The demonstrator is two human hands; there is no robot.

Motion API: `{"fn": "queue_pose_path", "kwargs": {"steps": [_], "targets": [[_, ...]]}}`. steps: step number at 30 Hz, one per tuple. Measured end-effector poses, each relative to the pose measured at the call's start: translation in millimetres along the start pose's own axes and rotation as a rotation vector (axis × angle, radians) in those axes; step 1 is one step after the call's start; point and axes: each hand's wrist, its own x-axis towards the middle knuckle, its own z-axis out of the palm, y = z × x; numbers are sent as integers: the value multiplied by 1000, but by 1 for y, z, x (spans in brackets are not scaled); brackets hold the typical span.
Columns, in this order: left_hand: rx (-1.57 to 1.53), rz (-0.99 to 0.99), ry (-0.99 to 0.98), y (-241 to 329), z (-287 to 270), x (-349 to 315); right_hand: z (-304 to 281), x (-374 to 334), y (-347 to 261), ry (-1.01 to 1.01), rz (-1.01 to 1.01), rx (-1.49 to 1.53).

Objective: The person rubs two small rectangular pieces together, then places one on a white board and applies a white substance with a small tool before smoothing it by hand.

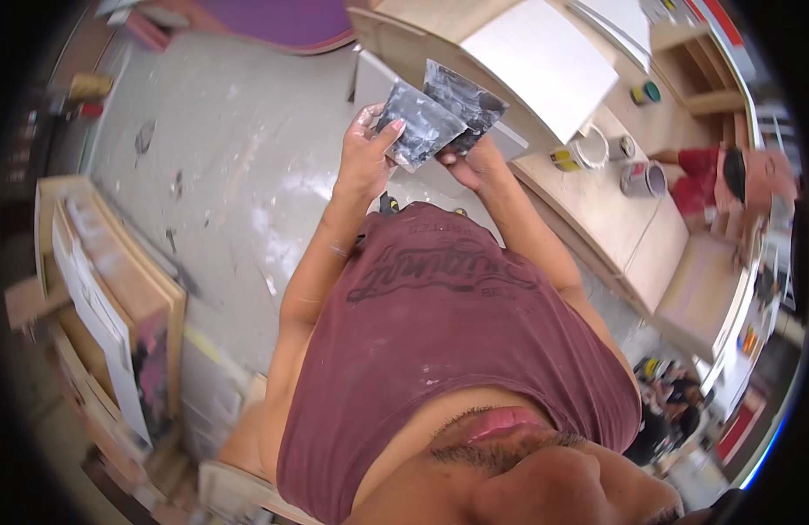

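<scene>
From my remote view: left hand pinches one smeared plate, right hand grips a darker plate partly behind it, above the floor. Both upper edges slant down rightward; long axes unclear.

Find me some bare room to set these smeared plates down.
The wooden top has bare room between the buckets and its edge nearest you. Open spattered floor lies left of your left hand. It's crowded around the buckets and white sheet.
</scene>
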Motion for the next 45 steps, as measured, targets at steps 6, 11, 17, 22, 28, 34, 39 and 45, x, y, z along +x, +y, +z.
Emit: {"fn": "queue_pose_path", "kwargs": {"steps": [6,11,17,22,28,34,39,45], "targets": [[158,-55,-95,6,-5,12,30,-35,0,358,-108,-293],[264,-204,-253,10,-3,23,66,-74,-3,444,-410,-651],[452,-327,-550,8,25,41,85,-114,-6,744,-450,-1153],[468,-403,-738,-27,31,60,83,-134,4,949,-409,-1196],[528,-327,-899,-52,38,62,80,-161,21,1075,-435,-1144],[543,-187,-963,-51,48,55,74,-169,8,996,-345,-1041],[706,-37,-939,-37,74,48,67,-180,8,853,-302,-848],[510,-119,-857,-38,108,33,59,-186,-5,964,-533,-1053]]}}
